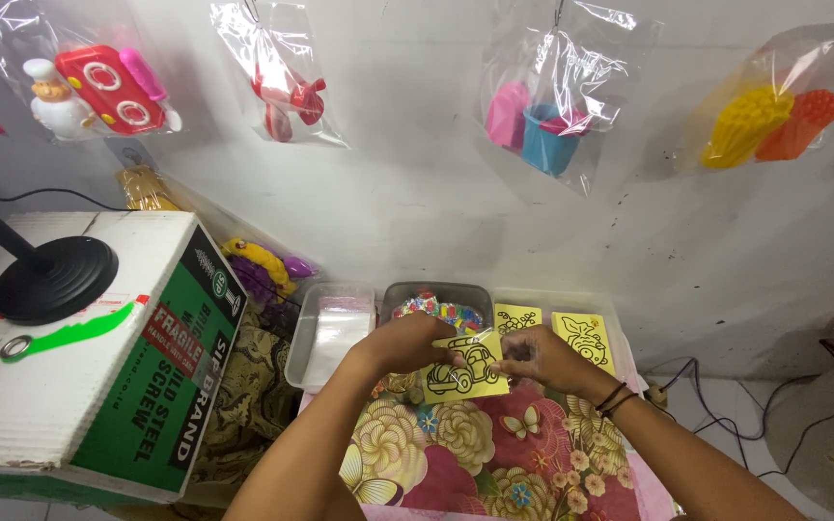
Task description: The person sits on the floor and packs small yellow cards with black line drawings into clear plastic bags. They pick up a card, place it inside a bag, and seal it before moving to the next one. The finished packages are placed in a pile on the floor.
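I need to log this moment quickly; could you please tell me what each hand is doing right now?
Left hand: closed on the yellow card with a black car outline.
Right hand: pinching the same card's right edge.

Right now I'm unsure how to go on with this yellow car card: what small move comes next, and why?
Probably slide the yellow car card into the clear sleeve at the right hand: both hands pinch it, the left hand at its top-left edge, and a tray of clear bags sits close.

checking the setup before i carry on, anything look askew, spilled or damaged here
Nothing looks spilled or damaged. The left hand and right hand hold a yellow car card slightly tilted over the floral cloth; the trays behind sit in a neat row.
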